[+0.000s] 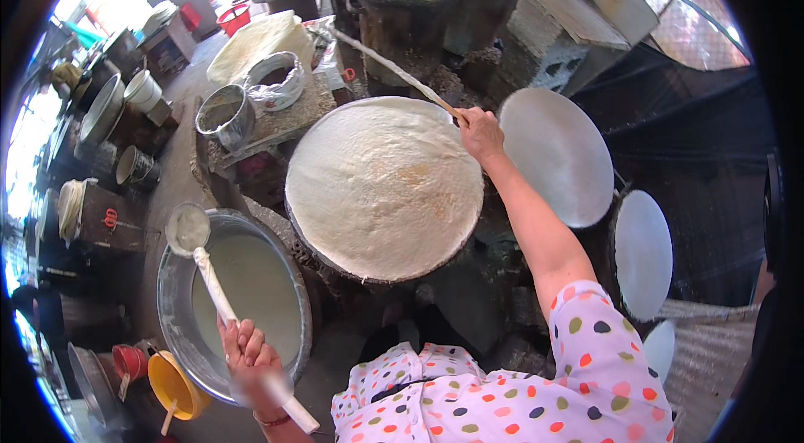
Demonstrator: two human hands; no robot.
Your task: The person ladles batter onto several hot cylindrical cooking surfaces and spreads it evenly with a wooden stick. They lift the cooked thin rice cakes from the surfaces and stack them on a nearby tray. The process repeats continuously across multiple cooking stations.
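Observation:
My left hand (250, 352) grips the pale wrapped handle of a round ladle (189, 229). The ladle's bowl is over the left rim of a large metal basin (300, 292) of milky, greenish-white liquid (251, 292). In front of me lies a broad, bumpy, off-white sheet (377, 192) on a round cooking surface, browned near its middle. My right hand (482, 135) holds the bare wooden end of a long stick (389, 66) by the sheet's upper right edge. The stick's farther length looks coated in pale batter and points away to the upper left.
Drum-like stoves (405, 35) with pale round tops stand at the far side. To my right are large pale discs (556, 154). A metal pot (227, 116), a plastic-lined container (274, 80) and stacked flat sheets (257, 44) sit on a ledge. A yellow bucket (173, 383) is low left.

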